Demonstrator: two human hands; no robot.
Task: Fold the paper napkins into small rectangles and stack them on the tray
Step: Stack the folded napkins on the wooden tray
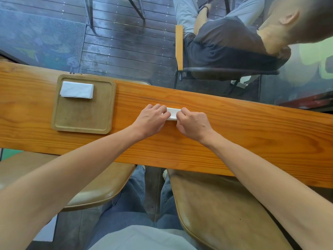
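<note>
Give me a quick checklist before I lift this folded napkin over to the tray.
1. Both hands on the napkin: ok, left hand and right hand pinch its two ends.
2. Fold finished: cannot tell, the fingers hide most of it.
3. Tray within reach: ok, it sits to the left on the table.
4. Stack to land on: ok, at the tray's far edge.
5. Path to the tray: ok, bare wood between.

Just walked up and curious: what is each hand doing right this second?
Left hand: closed on the left end of the folded napkin, pressing it on the table.
Right hand: closed on the same napkin's right end.
</note>
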